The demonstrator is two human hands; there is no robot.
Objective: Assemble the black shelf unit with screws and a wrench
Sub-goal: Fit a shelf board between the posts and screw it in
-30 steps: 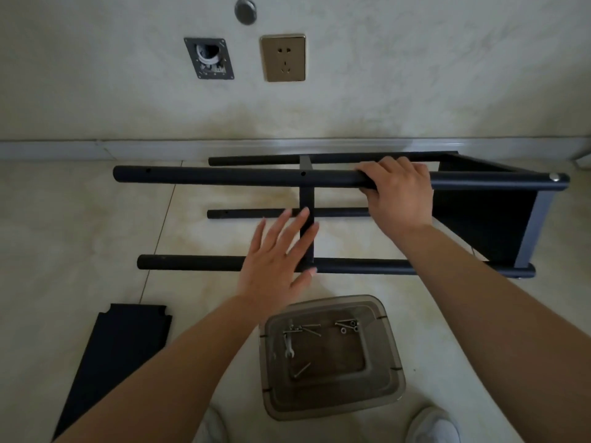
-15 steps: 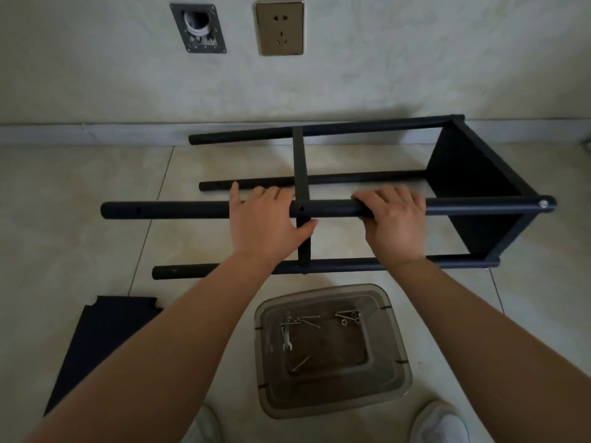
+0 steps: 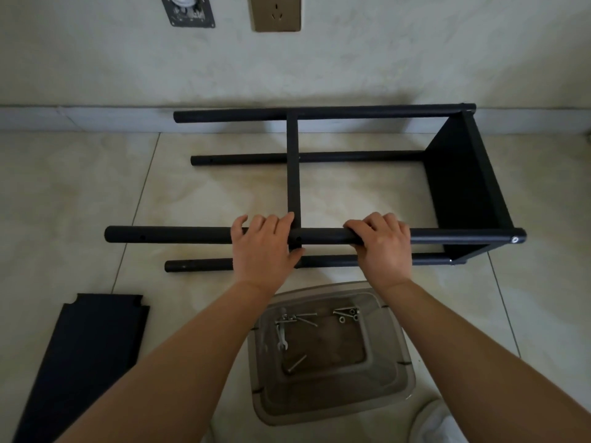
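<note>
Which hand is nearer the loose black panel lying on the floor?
Left. The left hand grips the near upper pole of the frame, up and right of the loose black panel. The right hand grips the same pole farther right, beyond the crossbar.

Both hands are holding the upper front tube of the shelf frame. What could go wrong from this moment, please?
1. The frame has a panel only at its right end; the left tube ends are free, so it may twist or sag while the left hand and right hand move it.
2. The open box with screws and wrench sits just below the frame; setting it down carelessly could knock it.
</note>
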